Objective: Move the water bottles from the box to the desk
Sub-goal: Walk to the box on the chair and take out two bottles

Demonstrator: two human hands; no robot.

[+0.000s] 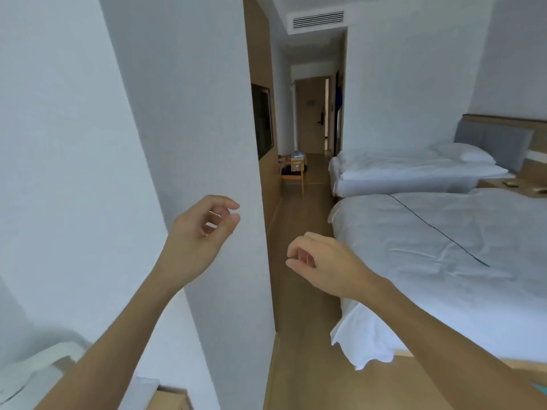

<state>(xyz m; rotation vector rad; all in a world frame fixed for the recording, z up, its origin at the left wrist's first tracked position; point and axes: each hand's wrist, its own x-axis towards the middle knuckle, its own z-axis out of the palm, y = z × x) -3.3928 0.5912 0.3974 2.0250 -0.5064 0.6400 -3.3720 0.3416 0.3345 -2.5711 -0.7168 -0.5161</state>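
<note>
Two bare hands raised in mid-air, neither holding anything. Near left: left hand point(204, 229), fingers loosely curled, thumb and fingertips apart, hanging before a white wall point(177, 113). Right of it: right hand point(319, 261), fingers likewise slack and clamped on nothing, above the wooden floor point(299, 291). Farther right: two white beds point(444, 247). Far down the corridor, by the door point(310, 113): a small wooden stand point(291, 173) with something pale on top, too small to identify.

No water bottles, box or desk clearly visible; whereabouts of the task's things cannot be told, unless that far stand carries the box. No container open to view, so contents unknown.

Likely risks: clipping the wall corner with the left hand while walking the narrow passage, or catching the near bed's hanging sheet point(355, 344).
</note>
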